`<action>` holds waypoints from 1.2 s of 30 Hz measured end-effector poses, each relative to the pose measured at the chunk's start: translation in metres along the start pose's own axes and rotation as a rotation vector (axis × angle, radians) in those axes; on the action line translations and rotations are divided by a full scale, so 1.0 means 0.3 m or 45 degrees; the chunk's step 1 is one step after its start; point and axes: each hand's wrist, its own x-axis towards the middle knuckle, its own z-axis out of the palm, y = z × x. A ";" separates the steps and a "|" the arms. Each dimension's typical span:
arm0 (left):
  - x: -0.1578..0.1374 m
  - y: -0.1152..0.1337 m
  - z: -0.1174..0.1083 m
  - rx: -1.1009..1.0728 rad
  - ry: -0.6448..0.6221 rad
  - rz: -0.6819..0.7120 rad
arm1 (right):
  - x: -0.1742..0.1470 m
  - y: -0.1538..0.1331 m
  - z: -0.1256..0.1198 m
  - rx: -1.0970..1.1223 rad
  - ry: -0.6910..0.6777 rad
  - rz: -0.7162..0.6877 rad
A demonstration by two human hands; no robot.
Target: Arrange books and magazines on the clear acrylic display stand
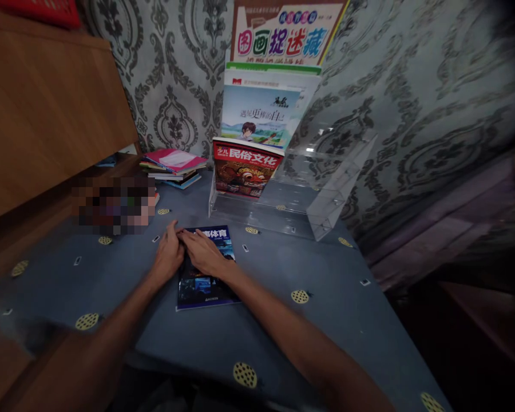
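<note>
A dark blue book (197, 293) with white Chinese lettering and small pictures lies face up on the table. My left hand (170, 252) is at its upper left edge, fingers pointing away from me and thumb side towards the cover; its grip is partly hidden. Across the upper cover lies my right hand (203, 252), fingers stretched towards that same edge and covering part of the title. The fingertips of both hands meet near the upper left corner. Behind the book stands a clear acrylic book rack (326, 214).
The rack bears a red book (244, 171), a pale blue book (257, 114) and a large-titled book (283, 34) on its left side. A stack of books (175, 163) lies at the back left, near a blurred patch. Pineapple-print cloth (274, 337) covers the table; a wooden cabinet (51, 103) stands left.
</note>
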 end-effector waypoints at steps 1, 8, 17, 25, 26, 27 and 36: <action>0.000 0.000 0.001 0.008 -0.005 -0.001 | -0.002 0.002 0.003 -0.001 0.007 -0.002; 0.001 -0.001 0.008 0.117 0.005 0.009 | -0.016 0.019 0.008 -0.039 0.063 0.146; 0.002 0.028 -0.013 0.268 -0.049 0.027 | -0.175 0.168 -0.102 -0.001 0.107 0.291; -0.014 0.086 -0.029 0.700 -0.211 0.202 | -0.223 0.262 -0.115 0.324 0.223 0.287; -0.018 0.096 -0.031 0.743 -0.224 0.213 | -0.222 0.268 -0.114 0.363 0.240 0.282; -0.022 0.106 -0.033 0.781 -0.240 0.225 | -0.220 0.273 -0.114 0.399 0.258 0.279; -0.067 0.196 0.001 0.921 -0.423 0.332 | -0.217 0.287 -0.122 0.637 0.305 0.282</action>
